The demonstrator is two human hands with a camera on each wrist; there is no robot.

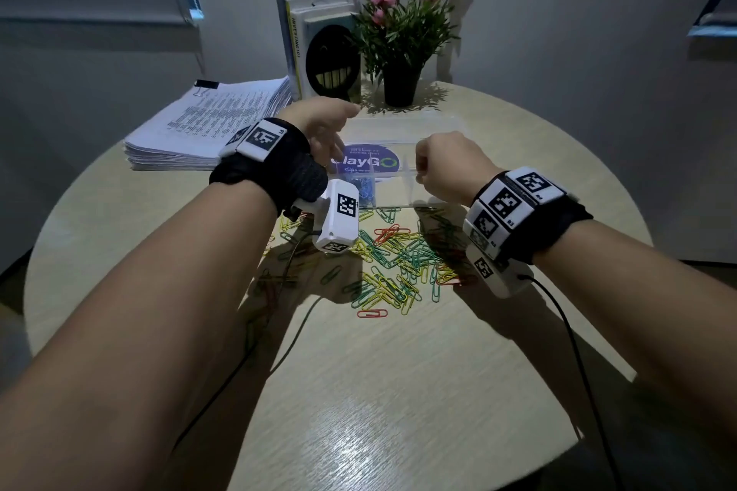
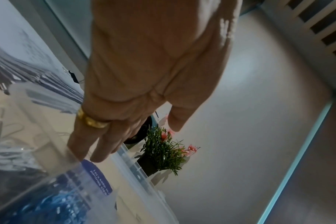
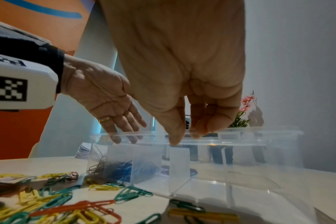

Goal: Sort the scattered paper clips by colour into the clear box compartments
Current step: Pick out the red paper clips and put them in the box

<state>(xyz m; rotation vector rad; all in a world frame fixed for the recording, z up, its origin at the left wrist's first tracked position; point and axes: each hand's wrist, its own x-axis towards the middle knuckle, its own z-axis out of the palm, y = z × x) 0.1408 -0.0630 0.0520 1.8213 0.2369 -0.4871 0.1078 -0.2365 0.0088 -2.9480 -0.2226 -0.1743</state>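
Dim table (image 1: 399, 391); hands (image 1: 442, 167) hide much of the clear box (image 1: 399, 139).

Left hand (image 2: 153, 75) seemingly over clear box (image 2: 113, 174)

A round pale wood-grain table (image 1: 399, 391) stands against a plain grey wall (image 1: 558, 12) in dim light.

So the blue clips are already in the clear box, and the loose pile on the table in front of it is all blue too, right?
Not quite. The blue clips are indeed in the clear box, but the loose pile in front of it is yellow, green and red, not blue. The head view shows this plainly, and the right wrist view agrees.
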